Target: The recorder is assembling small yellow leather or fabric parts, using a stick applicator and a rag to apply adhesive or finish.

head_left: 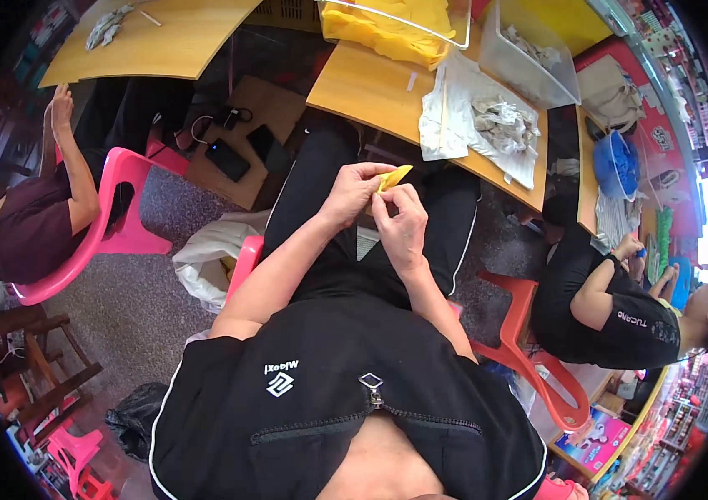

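Above my lap, my left hand (352,193) and my right hand (401,220) come together with their fingertips pinched. Between them is a small, folded yellow piece (396,177), thin like cloth or felt. Its pointed end sticks out past the left fingers toward the table, and both hands grip its near part. More yellow pieces (387,33) of similar colour fill a white-rimmed basket (462,40) on the wooden table (371,93) ahead of me.
A white cloth (444,112) with crumpled scraps (504,125) lies on the table beside a clear plastic bin (529,62). People sit at left (37,217) and right (629,321). Phones (227,160) rest on a low board. A white bag (204,262) stands by my chair.
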